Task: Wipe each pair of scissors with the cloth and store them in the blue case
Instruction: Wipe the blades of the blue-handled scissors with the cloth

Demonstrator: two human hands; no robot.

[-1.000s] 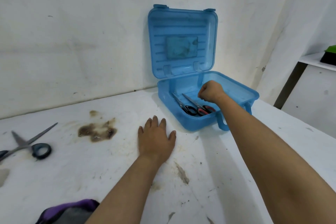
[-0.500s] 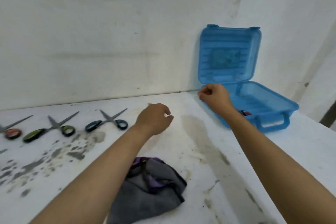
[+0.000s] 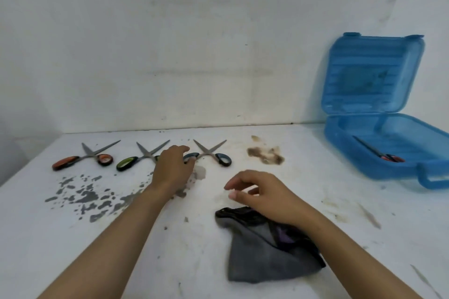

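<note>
Blue case [image 3: 379,145]: translucent plastic, glossy, ribbed lid with a scuffed, cloudy panel. Red-handled scissors [image 3: 379,152] inside: grey metal blades, shiny plastic grips.
Orange-handled scissors [image 3: 83,158], green-handled scissors [image 3: 138,158], blue-handled scissors [image 3: 211,154]: dull brushed metal blades, smooth two-tone plastic handles with black rims.
Cloth [image 3: 264,255]: soft matt grey fabric, purple trim, crumpled, darker glossy-looking fold at the top edge.
Surface [image 3: 194,250]: white, matt, worn; flaked grey patches, brown stain [image 3: 266,154], streaky scuffs.
Wall [image 3: 170,43]: white, matt, smudged.
</note>
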